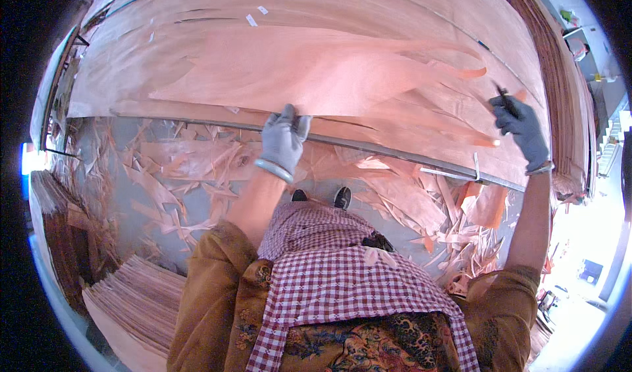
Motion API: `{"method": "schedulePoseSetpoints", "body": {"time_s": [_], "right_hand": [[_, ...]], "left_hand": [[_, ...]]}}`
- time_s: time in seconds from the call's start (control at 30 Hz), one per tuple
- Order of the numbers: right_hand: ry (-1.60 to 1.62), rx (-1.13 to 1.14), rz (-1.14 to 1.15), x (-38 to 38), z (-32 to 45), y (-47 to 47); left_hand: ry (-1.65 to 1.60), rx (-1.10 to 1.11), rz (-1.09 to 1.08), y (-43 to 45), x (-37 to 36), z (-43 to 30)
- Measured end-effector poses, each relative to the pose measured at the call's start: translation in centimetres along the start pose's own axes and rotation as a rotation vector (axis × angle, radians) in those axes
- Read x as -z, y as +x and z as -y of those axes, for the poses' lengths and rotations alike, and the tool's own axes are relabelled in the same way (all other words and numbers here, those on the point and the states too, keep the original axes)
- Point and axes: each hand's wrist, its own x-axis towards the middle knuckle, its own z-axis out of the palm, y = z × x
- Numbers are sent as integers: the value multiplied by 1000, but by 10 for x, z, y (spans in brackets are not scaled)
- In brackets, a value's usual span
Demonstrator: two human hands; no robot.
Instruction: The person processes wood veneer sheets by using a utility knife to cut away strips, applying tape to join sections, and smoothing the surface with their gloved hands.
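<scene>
My left hand (284, 134), in a pale grey glove, grips the near edge of a thin wood veneer sheet (296, 71). The sheet's right end is ragged, and a narrow strip (471, 72) curls up from it. Off to the right, my gloved right hand (518, 125) is raised over the work surface with a dark, slim tool (504, 98) in its fist. Motion blurs the tool, and I cannot tell its exact kind. Beneath the loose sheet lie torn veneer pieces (434, 125) and a broad veneer layer (148, 75).
A metal edge bar (375, 146) runs along the near side. Veneer scraps (405, 199) litter the floor around my shoes (342, 197). Veneer stacks stand at right (558, 90), far left (64, 233) and lower left (138, 303). Small white labels (252, 20) lie on the far veneer.
</scene>
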Motion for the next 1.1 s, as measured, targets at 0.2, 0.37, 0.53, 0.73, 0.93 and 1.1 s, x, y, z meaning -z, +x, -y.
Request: {"method": "schedulePoseSetpoints", "body": {"time_s": [0.2,0.37,0.53,0.73,0.93,1.1], "right_hand": [[-1074,269,-297,14,13,-27],[-521,573,-75,-112,13,-42],[-695,436,46,-197,-8,-9],[-627,452,-5,-186,-33,4],[-608,361,110,-203,-47,7],[-410,358,202,-190,-51,5]], "left_hand": [[221,-116,-144,-21,-14,47],[239,-123,-183,-32,-25,64],[156,-55,-164,-31,-22,61],[768,-347,-115,-10,5,-18],[1328,-164,-380,-21,16,-49],[1708,-1080,-396,-39,41,-48]]}}
